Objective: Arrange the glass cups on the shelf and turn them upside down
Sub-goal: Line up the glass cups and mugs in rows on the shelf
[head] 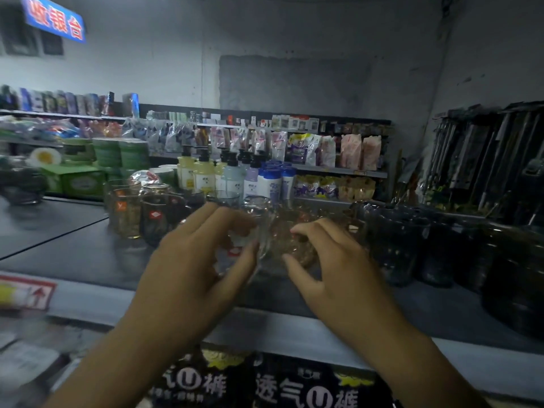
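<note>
We have two hands on the shelf [88, 254] and two cups in play. Our left hand [191, 260] curls thumb and fingers round one clear glass cup [259, 213], which stands upright. Our right hand [338, 260] pinches a second, patterned glass cup [300, 250] touching the first; blur hides which way up it sits. Left of the left hand we count at least three labelled mugs [126, 213]. Right of the right hand stand dark tumblers [397, 245], too dim to count. Beyond both hands are at least four pump bottles [204, 175].
</note>
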Available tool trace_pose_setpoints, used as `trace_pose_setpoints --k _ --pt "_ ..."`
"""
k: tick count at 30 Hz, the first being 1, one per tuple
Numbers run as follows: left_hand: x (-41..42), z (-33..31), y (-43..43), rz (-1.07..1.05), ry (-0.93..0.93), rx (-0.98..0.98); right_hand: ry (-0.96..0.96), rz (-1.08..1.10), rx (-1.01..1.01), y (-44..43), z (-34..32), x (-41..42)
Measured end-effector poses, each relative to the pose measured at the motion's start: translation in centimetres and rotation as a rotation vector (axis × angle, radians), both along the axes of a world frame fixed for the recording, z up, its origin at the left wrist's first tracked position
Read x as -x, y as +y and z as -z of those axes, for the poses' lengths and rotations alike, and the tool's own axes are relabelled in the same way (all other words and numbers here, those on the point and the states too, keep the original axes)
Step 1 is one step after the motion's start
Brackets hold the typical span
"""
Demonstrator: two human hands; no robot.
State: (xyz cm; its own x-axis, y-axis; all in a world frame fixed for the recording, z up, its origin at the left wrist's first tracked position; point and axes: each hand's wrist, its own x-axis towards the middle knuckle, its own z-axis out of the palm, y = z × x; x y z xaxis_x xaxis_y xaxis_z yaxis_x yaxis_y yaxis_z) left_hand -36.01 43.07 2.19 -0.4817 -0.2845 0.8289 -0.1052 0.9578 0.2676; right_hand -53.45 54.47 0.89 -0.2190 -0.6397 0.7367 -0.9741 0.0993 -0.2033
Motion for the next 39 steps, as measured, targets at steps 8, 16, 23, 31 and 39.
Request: trace_pose_setpoints --k 8,16,23,31,39 --pt "-13.8 -0.2 -11.5 -0.105 0.028 -0.068 -0.052 -0.051 0.040 -8.6 -2.0 -14.0" --pt "-28.9 0.7 -24.3 -0.211 -0.056 -0.151 -0.125 -0.125 -0.078 -22.7 -2.6 -28.5" --pt "-37.7 1.8 -38.2 -0.333 -0.135 -0.219 -0.185 -0.192 -0.253 -38.0 -3.1 -34.7" --pt "-42.8 1.5 -56.1 -0.492 -0.157 -0.320 -0.201 -0.059 -0.393 -57.3 -5.5 -34.3" --pt "-45.1 -0.6 -72.2 -0.568 -0.341 -0.281 -0.234 0.271 -0.457 -67.0 -5.5 -32.4"
